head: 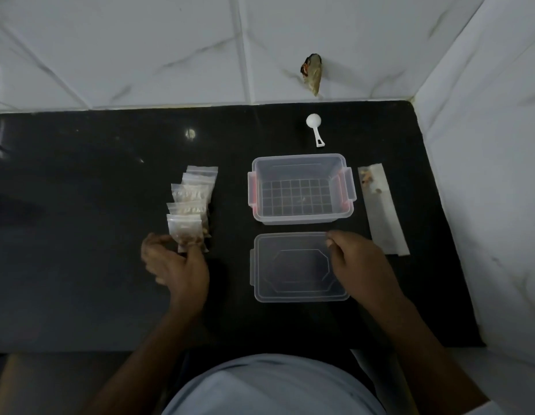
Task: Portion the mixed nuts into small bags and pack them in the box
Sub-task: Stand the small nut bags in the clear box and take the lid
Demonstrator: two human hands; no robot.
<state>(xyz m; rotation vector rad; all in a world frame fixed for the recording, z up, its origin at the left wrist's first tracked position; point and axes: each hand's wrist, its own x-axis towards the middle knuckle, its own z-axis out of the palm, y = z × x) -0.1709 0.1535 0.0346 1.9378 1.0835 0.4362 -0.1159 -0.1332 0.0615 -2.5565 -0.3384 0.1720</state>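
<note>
Plastic nut bag [185, 232], light, floppy, slippery: left hand [176, 262] grip pinches its bottom edge; right hand [354, 265] grip unclear.

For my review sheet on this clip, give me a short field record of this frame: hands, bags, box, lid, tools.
left hand: grips the nearest small bag, at the front of the row
right hand: at the far right corner of the lid, fingers curled; grip unclear
small bags: filled, overlapping in a row left of the box
box: open, no bags inside
lid: flat on the counter, in front of the box
scoop: behind the box, untouched
long bag: right of the box, a few nuts at its far end
</note>
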